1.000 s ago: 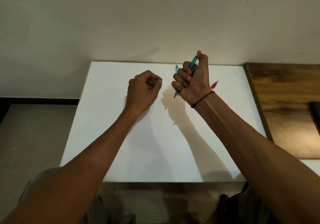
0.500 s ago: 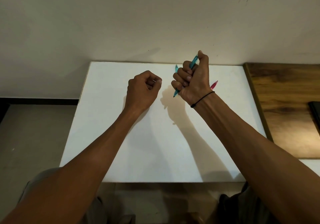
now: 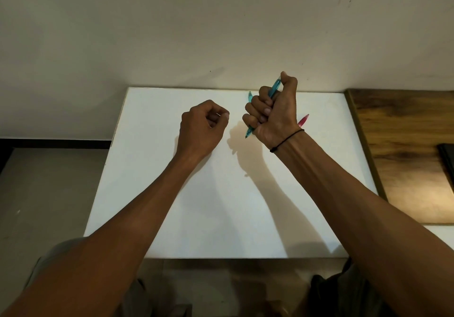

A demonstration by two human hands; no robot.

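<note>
- The right hand (image 3: 275, 115) is raised above the counter and closed in a fist, with the knuckles turned towards 9 o'clock and the thumb on top.
- That fist grips a teal pen (image 3: 274, 88). The pen runs slantwise through the fist: its upper end sticks out under the thumb towards 1 o'clock, and its pointed tip pokes out below the little finger towards 7 o'clock.
- A thin black cord (image 3: 287, 139) circles the right wrist.
- At 9 o'clock from the right hand, near it but not touching, is the left hand (image 3: 202, 125). It is closed in a loose fist, fingers curled inward and thumb against the forefinger, with nothing showing inside it.
- Just past the right knuckles, at 11 o'clock, the end of a second teal pen (image 3: 250, 95) shows on the counter. The rest is hidden behind the fingers.
- At 3 o'clock from the right wrist, the end of a pink pen (image 3: 303, 119) peeks out on the counter, mostly hidden by the wrist.
- Both bare forearms reach in from 6 o'clock across the white counter (image 3: 172, 206), and the right arm casts a shadow on it.
- A wooden surface (image 3: 398, 157) adjoins the counter at 3 o'clock, with a dark object (image 3: 447, 162) cut off by the picture's edge.
- A pale wall (image 3: 172, 34) rises at 12 o'clock, and the grey floor (image 3: 49, 181) lies at 9 o'clock.
</note>
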